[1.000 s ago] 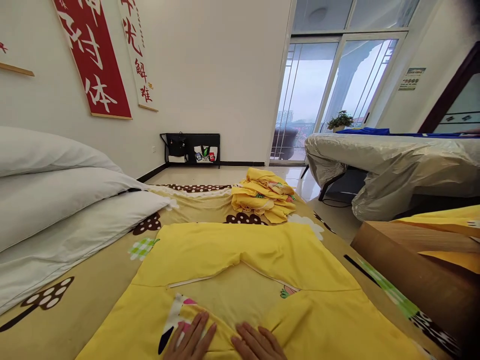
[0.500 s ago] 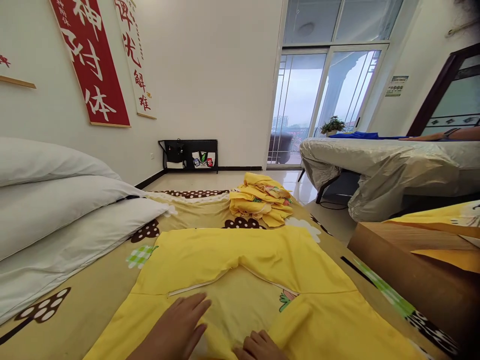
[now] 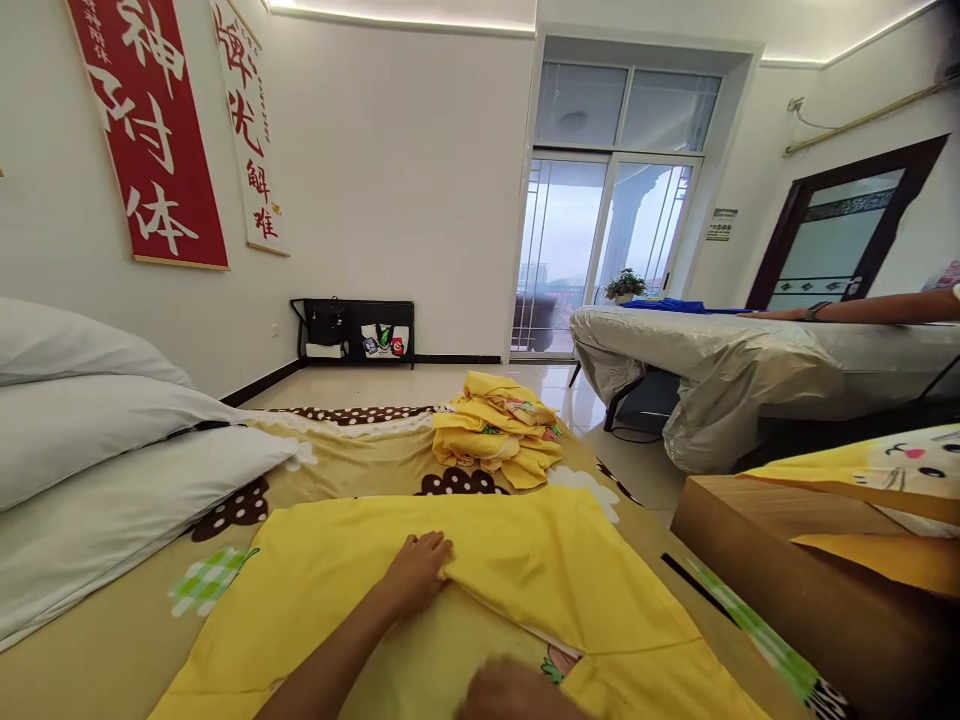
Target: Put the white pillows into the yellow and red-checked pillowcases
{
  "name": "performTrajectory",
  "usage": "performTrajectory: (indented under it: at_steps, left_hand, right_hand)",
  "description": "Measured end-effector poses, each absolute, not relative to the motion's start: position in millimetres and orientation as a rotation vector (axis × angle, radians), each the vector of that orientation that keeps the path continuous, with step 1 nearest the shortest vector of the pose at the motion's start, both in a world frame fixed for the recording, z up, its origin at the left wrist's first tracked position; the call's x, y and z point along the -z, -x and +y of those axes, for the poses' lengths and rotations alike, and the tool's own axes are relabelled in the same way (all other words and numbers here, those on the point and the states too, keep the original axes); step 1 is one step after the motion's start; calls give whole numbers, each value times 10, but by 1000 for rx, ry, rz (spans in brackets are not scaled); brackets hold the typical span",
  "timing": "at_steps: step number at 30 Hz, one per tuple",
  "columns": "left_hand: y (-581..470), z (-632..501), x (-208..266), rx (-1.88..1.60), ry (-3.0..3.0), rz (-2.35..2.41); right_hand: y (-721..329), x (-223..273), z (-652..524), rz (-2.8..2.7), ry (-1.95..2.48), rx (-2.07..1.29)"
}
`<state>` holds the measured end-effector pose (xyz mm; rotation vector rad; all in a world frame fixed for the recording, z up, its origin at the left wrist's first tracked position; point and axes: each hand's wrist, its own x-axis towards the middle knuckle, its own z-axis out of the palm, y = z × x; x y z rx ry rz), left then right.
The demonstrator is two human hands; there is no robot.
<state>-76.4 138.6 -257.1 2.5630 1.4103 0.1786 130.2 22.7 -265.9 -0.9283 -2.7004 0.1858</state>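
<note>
A large yellow fabric cover (image 3: 337,540) lies spread over the patterned bed in front of me, with a curved opening across its middle. At the top of that opening, my left hand (image 3: 420,575) has its fingers closed together on the cover's edge. My right hand (image 3: 517,690) is low in the view, over the paler cloth showing inside the opening; motion smears its fingers, so what they hold cannot be made out. A printed carrot (image 3: 559,662) shows beside the right hand. Beyond the cover sits a pile of folded yellow cloths (image 3: 495,430).
White pillows (image 3: 112,430) are stacked on the left of the patterned bedspread (image 3: 112,640). An open cardboard box (image 3: 772,580) with yellow printed fabric stands at the right. Behind it is a plastic-covered table (image 3: 720,350), where another person's arm (image 3: 885,308) rests.
My left hand has moved forward to the top edge of the opening and closed there. The right hand has shifted slightly and blurred. The view has tilted up and turned a little right.
</note>
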Motion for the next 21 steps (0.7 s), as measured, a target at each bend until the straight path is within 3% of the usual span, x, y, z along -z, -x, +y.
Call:
performTrajectory:
  at_steps: [6,12,17,21]
  left_hand:
    - [1321,1568,2604,-52,-2421,1445]
    - [2500,1702,2913,-21,-2153,2231]
    - [2766,1696,2897,95,-2050,2413]
    - [2499,1642,2606,259,-1960,2440]
  right_hand:
    - [-1396,2562,1322,-2579,1437,-409]
    - [-2272,2806,1923,-2392,1916,-137]
    - [-2934,2798,2060,-1966,2353,77]
    - [-2774,2672,2050,-1915,2369,149]
